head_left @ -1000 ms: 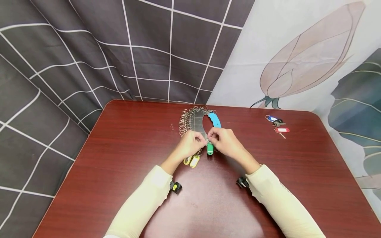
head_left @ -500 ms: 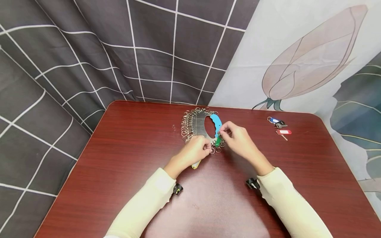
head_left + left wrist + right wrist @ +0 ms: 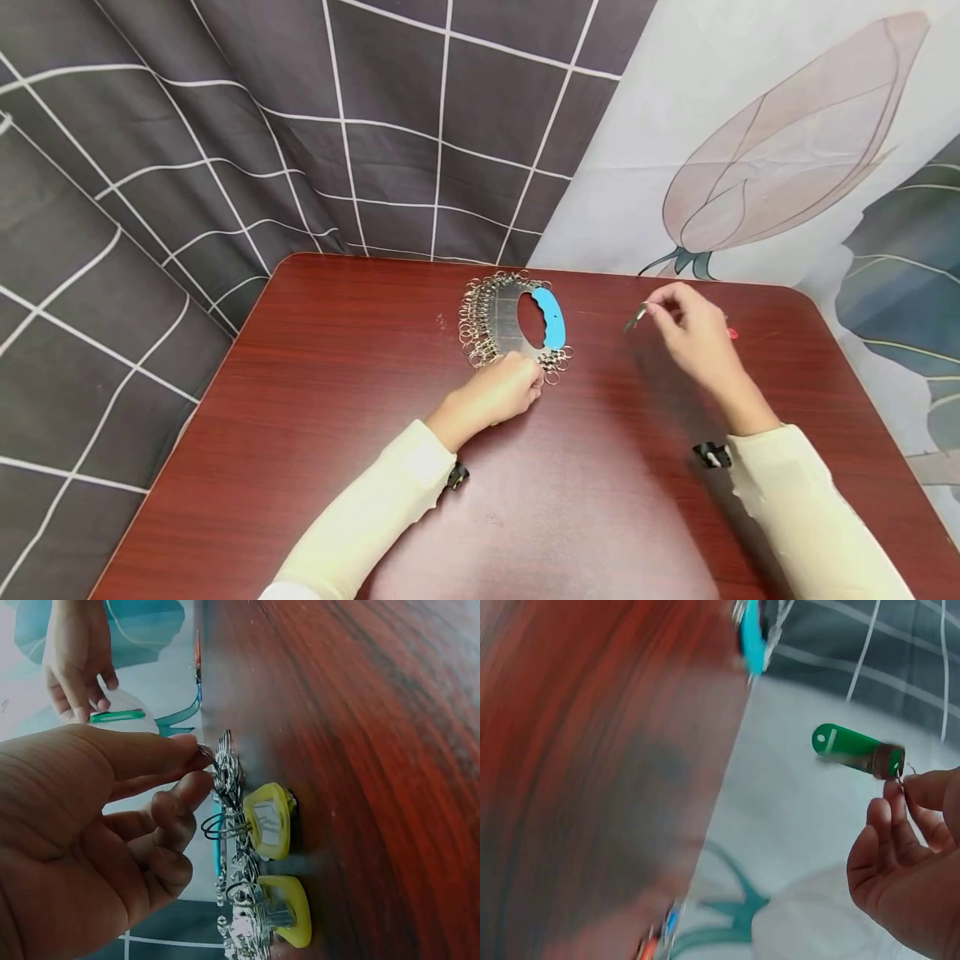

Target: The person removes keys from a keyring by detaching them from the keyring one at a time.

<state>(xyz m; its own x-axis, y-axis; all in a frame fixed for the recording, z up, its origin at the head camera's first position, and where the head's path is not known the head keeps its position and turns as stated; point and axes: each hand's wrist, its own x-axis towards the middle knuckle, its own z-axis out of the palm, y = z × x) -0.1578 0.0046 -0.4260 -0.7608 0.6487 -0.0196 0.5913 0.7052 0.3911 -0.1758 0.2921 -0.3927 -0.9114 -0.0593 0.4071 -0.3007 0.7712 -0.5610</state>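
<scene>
Away from the table's back edge, my right hand [image 3: 693,333] pinches the ring of a green key tag [image 3: 847,744] and holds it in the air; a key appears to hang with it, blurred. My left hand [image 3: 504,387] is at the near end of a metal key holder plate [image 3: 506,323] with a blue grip [image 3: 553,321]. Its thumb and finger pinch a small metal ring [image 3: 204,753] there. Many rings and clips [image 3: 472,325] line the plate's curved edge. Under the left hand, two yellow key tags [image 3: 271,821] hang from rings, mostly hidden in the head view.
Behind my right hand, a red tag [image 3: 732,333] shows only in part on the brown table [image 3: 315,400]. A blue tag [image 3: 672,921] lies near it in the right wrist view. A grid-patterned curtain [image 3: 390,158] and a white floral curtain [image 3: 600,217] stand behind the table.
My right hand has drawn the green tag away from the holder and carried it right, toward the loose tags. My left hand has shifted slightly right and down, staying at the holder.
</scene>
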